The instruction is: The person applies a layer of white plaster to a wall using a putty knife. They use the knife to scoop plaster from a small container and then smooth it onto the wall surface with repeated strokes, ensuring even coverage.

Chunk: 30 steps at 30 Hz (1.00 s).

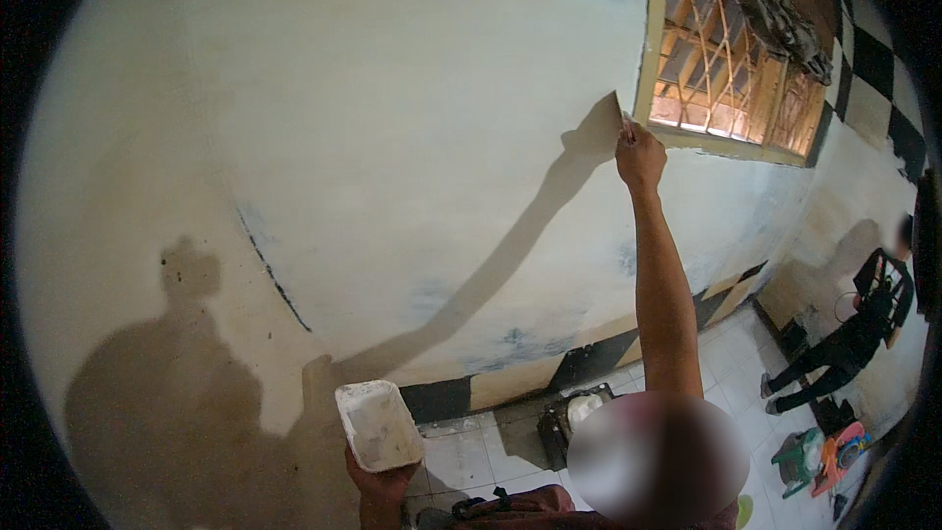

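My right arm reaches up to the pale, smoothed wall (pixel 422 137). In my right hand (pixel 641 159) is a putty knife (pixel 617 110), its thin blade set at or very near the wall beside the window frame. Whether the edge touches cannot be made out. Low on the left, my left hand (pixel 383 486) grips a white rectangular plastic tub (pixel 365 387) from below. The tub is tilted so its inside shows, with whitish smears on its walls. The fingers beneath the tub are partly hidden.
A barred window (pixel 721 69) with a yellowish frame (pixel 645 59) is at upper right. Black and beige checks (pixel 594 358) run along the wall's foot. On the tiled floor (pixel 456 456) stands a dark box-like object (pixel 555 432). Further right are another person (pixel 863 314) and small plastic stools (pixel 797 461).
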Each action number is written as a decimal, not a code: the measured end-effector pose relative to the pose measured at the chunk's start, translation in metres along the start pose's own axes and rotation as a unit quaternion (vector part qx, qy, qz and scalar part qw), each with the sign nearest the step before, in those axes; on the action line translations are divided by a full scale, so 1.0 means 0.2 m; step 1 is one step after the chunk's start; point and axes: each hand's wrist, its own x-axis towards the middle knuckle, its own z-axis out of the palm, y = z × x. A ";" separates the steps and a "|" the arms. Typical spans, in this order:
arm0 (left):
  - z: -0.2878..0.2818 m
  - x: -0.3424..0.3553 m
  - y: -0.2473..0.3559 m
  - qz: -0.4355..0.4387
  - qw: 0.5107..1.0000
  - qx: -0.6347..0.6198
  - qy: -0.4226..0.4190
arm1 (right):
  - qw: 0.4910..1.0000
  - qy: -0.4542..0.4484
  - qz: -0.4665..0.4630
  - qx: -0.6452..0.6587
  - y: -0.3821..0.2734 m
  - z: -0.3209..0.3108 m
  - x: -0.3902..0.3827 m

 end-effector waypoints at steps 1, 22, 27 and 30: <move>-0.01 -0.01 0.01 0.019 0.999 0.002 -0.027 | 1.000 0.004 0.003 -0.002 0.00 0.03 -0.02; 0.07 -0.08 0.05 0.065 0.995 0.014 -0.072 | 0.946 -0.092 0.011 0.311 -0.44 0.14 -0.72; 0.03 -0.05 0.03 0.087 0.993 0.013 -0.079 | 0.992 -0.014 0.012 0.126 -0.41 -0.02 -0.33; 0.01 -0.04 0.07 0.042 0.994 -0.030 -0.099 | 0.989 0.068 -0.015 0.130 -0.46 0.00 -0.19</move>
